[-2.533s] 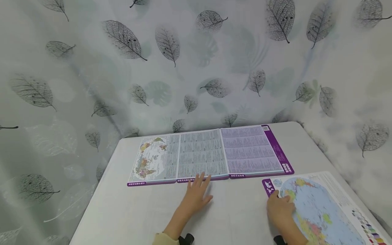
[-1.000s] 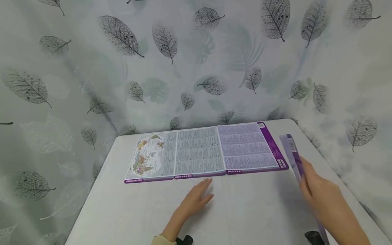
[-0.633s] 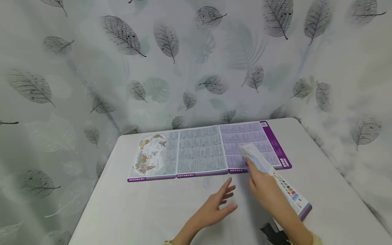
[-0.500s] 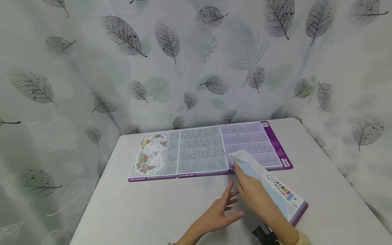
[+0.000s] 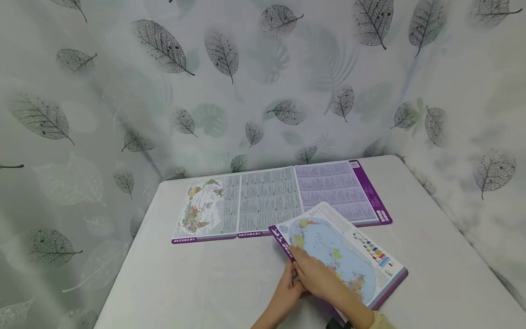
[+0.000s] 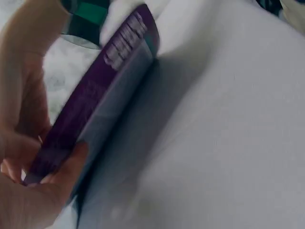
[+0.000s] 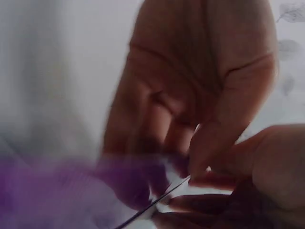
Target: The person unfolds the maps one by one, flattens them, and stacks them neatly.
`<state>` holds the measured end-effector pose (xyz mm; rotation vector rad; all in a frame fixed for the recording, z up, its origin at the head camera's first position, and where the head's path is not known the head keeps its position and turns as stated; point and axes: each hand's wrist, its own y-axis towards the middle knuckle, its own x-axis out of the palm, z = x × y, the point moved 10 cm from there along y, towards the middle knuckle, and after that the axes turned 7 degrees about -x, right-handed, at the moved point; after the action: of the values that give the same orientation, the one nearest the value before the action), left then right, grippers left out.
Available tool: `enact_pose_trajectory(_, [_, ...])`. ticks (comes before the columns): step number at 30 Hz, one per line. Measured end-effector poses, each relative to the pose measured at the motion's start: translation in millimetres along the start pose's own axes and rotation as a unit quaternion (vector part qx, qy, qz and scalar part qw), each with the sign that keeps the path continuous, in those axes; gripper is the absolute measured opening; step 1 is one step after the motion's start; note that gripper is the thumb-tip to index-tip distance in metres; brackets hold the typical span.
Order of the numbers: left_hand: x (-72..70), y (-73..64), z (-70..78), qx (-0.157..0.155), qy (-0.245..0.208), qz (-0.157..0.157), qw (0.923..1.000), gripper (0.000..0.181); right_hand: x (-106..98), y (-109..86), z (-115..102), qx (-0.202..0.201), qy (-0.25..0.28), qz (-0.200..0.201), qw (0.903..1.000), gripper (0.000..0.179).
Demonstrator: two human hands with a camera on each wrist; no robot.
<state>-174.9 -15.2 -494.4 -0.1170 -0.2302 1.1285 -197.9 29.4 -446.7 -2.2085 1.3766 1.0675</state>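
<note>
A folded world map (image 5: pixel 353 260), blue with a purple border, is held tilted at the right front of the table. My right hand (image 5: pixel 318 276) pinches its near-left edge, fingers over the printed face. Just below, my left hand (image 5: pixel 283 292) grips the same edge. In the left wrist view, thumb and fingers of the left hand (image 6: pixel 33 200) lie on both sides of the map's purple border (image 6: pixel 86 95). The right wrist view shows the right hand (image 7: pixel 190 71) on the thin edge, with the left hand (image 7: pixel 281 171) beside it and a blurred purple part.
A second sheet (image 5: pixel 269 201), unfolded into three panels of text with a small world map, lies flat along the back of the white table (image 5: pixel 197 283). The held map's far corner overlaps its right panel in the head view. A leaf-printed curtain (image 5: pixel 255 82) hangs behind.
My right hand has lifted the map from the table's right side, turned it over in the air and brought it left. The left hand has moved right and taken hold of its edge.
</note>
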Motion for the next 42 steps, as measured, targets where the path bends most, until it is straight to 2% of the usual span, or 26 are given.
enact_pose_trajectory(1, [-6.0,0.9,-3.7,-0.011,-0.015,0.024,0.9995,0.074,5,-0.6,1,-0.008,0.003,-0.008,0.9999,0.042])
enact_pose_trajectory(4, [-25.2,1.6,-10.4,-0.015,-0.017,0.088,0.9959,0.073,14,-3.6,4,-0.022,-0.004,-0.02,0.9996,0.044])
enact_pose_trajectory(7, [-41.8,0.7,-11.1,-0.015,-0.005,0.128,0.9916,0.076,17,-8.8,8,-0.019,-0.055,-0.02,0.9981,0.05])
enact_pose_trajectory(9, [-50.6,-1.2,-5.8,-0.01,0.009,0.15,0.9887,0.077,19,-13.0,13,-0.006,-0.083,-0.023,0.9963,0.057])
enact_pose_trajectory(14, [-60.1,-9.2,19.9,0.008,0.054,0.179,0.9824,0.075,26,-21.2,19,0.013,-0.096,-0.04,0.9945,0.07])
enact_pose_trajectory(16, [-61.4,-10.4,23.2,0.012,0.064,0.181,0.9813,0.074,31,-21.9,20,0.012,-0.098,-0.048,0.994,0.071])
enact_pose_trajectory(22, [-68.9,-1.6,0.1,0.012,0.067,0.187,0.98,0.076,42,-21.5,19,0.019,-0.118,-0.054,0.9913,0.074])
enact_pose_trajectory(25, [-70.9,2.4,-6.7,0.009,0.061,0.188,0.9803,0.078,38,-22.6,12,0.02,-0.145,-0.042,0.9884,0.073])
enact_pose_trajectory(28, [-72.6,2.7,-6.4,0.007,0.042,0.188,0.9813,0.079,21,-23.2,1,0.01,-0.178,-0.008,0.9839,0.068])
enact_pose_trajectory(32, [-75.5,0.6,-2.9,0.008,0.022,0.188,0.982,0.08,-12,-28.4,-12,0.015,-0.195,0.026,0.9804,0.071])
enact_pose_trajectory(35, [-77.6,-0.4,-0.8,0.012,0.019,0.183,0.9829,0.08,-43,-35.2,-21,0.017,-0.205,0.055,0.9771,0.076])
enact_pose_trajectory(39, [-82.7,-1.2,1.9,0.019,0.028,0.182,0.9828,0.078,-93,-43.6,-31,0.004,-0.235,0.126,0.9637,0.073])
enact_pose_trajectory(42, [-88.8,-1.7,2.7,0.015,0.034,0.183,0.9823,0.077,-126,-48.8,-29,0.002,-0.25,0.159,0.9551,0.075])
